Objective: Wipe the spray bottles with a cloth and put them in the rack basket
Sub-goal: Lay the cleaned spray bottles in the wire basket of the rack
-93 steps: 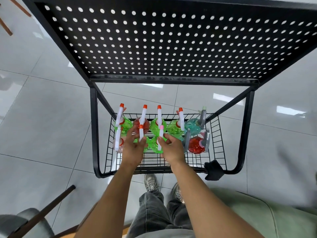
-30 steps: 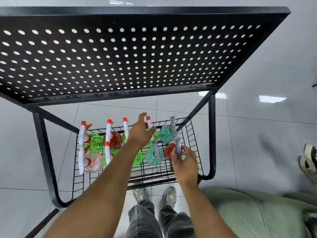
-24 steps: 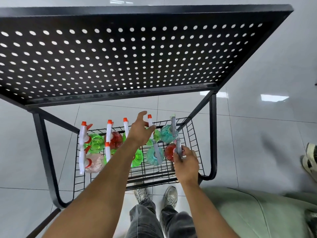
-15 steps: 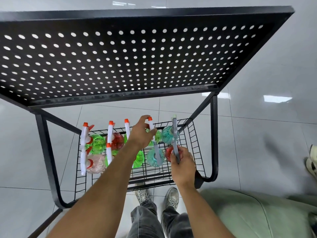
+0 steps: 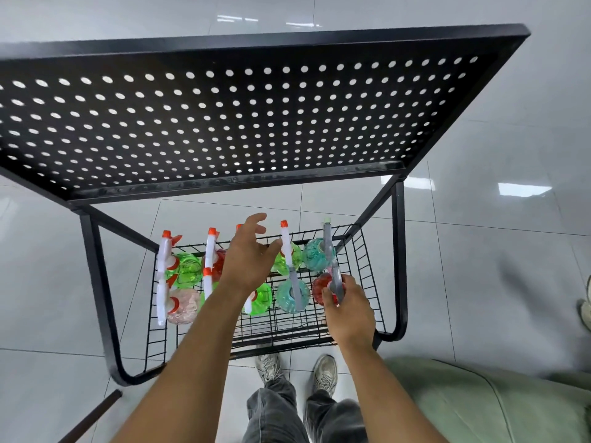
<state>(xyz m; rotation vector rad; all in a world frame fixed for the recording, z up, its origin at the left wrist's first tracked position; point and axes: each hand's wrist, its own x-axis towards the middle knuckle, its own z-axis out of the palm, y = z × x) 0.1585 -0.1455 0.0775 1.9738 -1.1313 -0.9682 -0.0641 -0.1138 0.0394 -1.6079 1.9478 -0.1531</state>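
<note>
Several spray bottles stand in the black wire basket (image 5: 367, 284) at the bottom of the rack: green (image 5: 187, 268), red (image 5: 220, 266), pale pink (image 5: 187, 306) and teal (image 5: 291, 297) ones, with white-and-orange or grey sprayers. My right hand (image 5: 350, 310) grips the grey sprayer of a red bottle (image 5: 321, 287) at the basket's front right. My left hand (image 5: 251, 255) hovers over the middle of the basket with its fingers spread. Its thumb is beside the white sprayer of a back-row green bottle (image 5: 292, 260). No cloth is in view.
The rack's black perforated top shelf (image 5: 224, 123) overhangs the far side of the basket. A green sofa (image 5: 486, 407) is at the lower right, and my shoes (image 5: 270, 367) are under the basket's front. Another person's shoe (image 5: 587, 310) shows at the right edge.
Since three seconds ago my right hand has moved from the middle bottles to the red bottle at the right. My left hand has lifted and spread. Over the last second both hands have barely shifted.
</note>
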